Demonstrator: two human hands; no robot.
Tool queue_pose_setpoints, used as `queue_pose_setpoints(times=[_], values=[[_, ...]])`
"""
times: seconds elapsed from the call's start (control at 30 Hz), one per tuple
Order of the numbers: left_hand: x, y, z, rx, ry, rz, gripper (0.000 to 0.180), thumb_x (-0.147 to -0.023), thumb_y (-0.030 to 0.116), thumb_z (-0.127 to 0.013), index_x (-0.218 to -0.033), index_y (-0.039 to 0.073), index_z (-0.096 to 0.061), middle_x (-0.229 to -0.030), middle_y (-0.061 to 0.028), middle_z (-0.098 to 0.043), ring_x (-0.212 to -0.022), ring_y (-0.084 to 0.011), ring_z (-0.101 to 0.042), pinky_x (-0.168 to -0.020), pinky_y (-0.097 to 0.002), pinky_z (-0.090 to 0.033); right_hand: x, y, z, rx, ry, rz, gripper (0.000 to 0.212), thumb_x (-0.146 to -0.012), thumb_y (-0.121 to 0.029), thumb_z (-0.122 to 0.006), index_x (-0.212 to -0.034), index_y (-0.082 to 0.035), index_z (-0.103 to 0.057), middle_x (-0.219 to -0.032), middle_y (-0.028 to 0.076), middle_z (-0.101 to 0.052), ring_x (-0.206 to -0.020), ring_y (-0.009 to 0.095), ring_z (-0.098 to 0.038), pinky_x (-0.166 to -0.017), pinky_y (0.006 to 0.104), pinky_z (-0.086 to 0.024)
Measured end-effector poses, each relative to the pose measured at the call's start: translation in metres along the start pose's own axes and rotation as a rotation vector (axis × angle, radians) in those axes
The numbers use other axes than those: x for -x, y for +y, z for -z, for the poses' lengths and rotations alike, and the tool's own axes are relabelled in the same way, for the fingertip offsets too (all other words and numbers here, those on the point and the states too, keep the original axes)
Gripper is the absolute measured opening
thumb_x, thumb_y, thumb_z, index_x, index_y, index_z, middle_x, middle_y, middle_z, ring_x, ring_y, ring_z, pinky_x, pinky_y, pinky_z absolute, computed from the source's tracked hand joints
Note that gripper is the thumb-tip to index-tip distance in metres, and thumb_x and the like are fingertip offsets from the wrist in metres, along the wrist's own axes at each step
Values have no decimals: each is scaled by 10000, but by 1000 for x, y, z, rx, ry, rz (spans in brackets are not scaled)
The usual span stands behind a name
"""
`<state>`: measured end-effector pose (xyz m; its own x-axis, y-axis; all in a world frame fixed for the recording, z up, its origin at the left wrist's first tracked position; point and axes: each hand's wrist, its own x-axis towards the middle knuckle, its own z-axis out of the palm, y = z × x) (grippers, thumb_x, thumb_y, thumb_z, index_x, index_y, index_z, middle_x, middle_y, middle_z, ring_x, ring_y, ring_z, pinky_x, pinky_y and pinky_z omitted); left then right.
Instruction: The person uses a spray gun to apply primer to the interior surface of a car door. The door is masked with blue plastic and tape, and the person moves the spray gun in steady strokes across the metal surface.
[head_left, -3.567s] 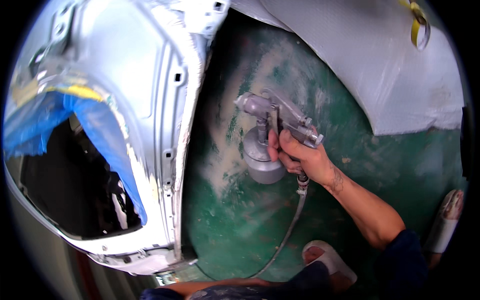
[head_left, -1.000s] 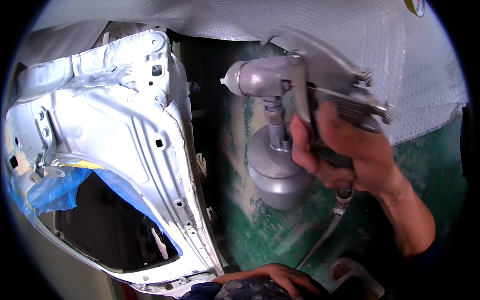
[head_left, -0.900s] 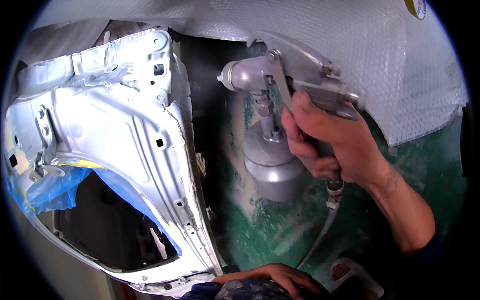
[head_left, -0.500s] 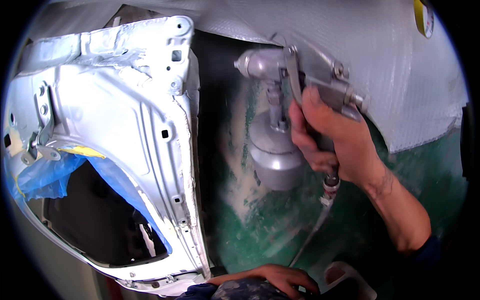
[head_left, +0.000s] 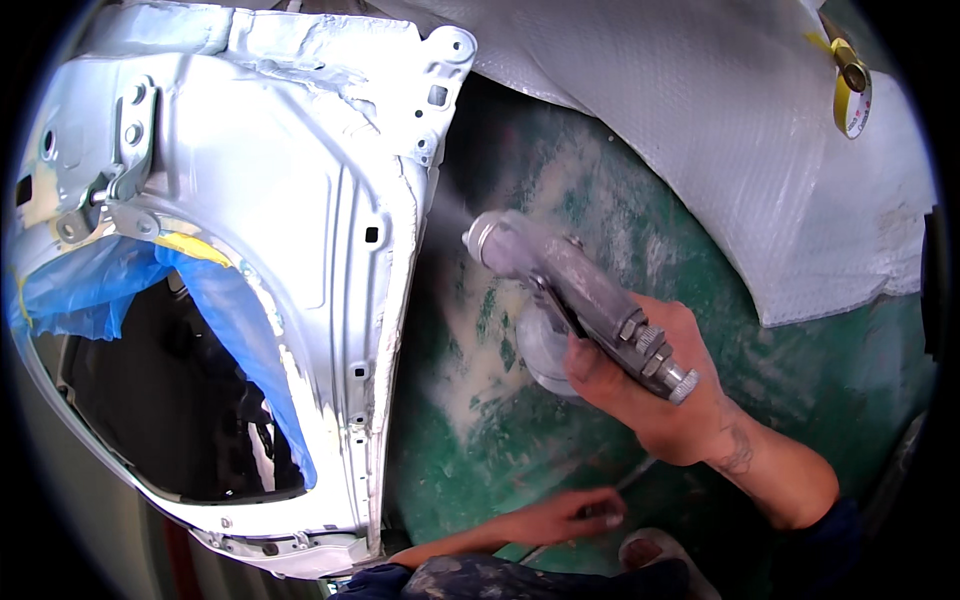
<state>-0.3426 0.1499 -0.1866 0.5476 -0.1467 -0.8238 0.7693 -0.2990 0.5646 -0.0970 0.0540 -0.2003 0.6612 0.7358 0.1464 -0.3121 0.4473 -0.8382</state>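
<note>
My right hand is wrapped around the handle of a metal paint spray gun. A pale mist leaves its nozzle, which points up and left at the edge of a white car door shell. Below the gun body, partly hidden by it and my hand, hangs the silver paint cup. My left hand is low in the picture, its fingers loosely curled and apart, with nothing seen between them. A thin air hose passes close to those fingers, apparently behind the hand.
Blue plastic film and yellow tape line the door's dark window opening. Silvery sheeting covers the far right, with a tape roll on it. The green floor carries pale dust. One shoe shows below.
The spray gun has turned and dropped lower, its nozzle now angled up-left with mist showing. My left hand has risen slightly. The door shell sits farther right at its top and the view has shifted.
</note>
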Motion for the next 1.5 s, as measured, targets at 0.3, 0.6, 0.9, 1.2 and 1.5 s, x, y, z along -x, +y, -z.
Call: queue_pose_setpoints(times=[0.3,0.6,0.9,1.2,1.5], values=[[-20,-70,-23,-212,670,-168,436,-916,302,-705,-1230,50,-537,-1006,-129,-632,-874,-273,-635,-763,-374,-516,27,-5,-50,250,133,167,434,-899,-169,-680,-1238,16,-481,-866,149,-627,-766,320,-677,-671,383,-526],[-18,-140,-37,-388,636,-186,607,-869,367,-734,-1321,64,-467,-1189,-230,-579,-991,-415,-640,-802,-457,-533,2,-9,-95,358,116,94,348,-827,-71,-675,-1065,-3,-429,-879,267,-609,-830,506,-615,-670,518,-506],[-7,-140,-96,-583,480,-94,605,-912,509,-628,-1293,54,-510,-1203,-255,-566,-1042,-456,-616,-865,-488,-521,24,-57,-22,44,-11,-197,344,-963,-337,-648,-1022,-3,-590,-779,114,-582,-657,205,-559,-630,328,-452],[-20,-122,-116,-495,200,-91,415,-956,434,-607,-1144,64,-621,-989,-165,-650,-923,-347,-633,-844,-436,-505,-34,-142,29,-238,-95,-372,443,-1010,-506,-512,-906,-76,-531,-675,41,-501,-437,72,-370,-405,233,-293],[2,-26,-139,120,122,90,323,-982,346,-610,-1144,69,-646,-964,-90,-669,-920,-198,-625,-849,-362,-487,-103,-215,53,-337,-143,-641,475,-982,-524,-562,-868,-68,-498,-628,35,-472,-375,63,-333,-349,232,-286]])
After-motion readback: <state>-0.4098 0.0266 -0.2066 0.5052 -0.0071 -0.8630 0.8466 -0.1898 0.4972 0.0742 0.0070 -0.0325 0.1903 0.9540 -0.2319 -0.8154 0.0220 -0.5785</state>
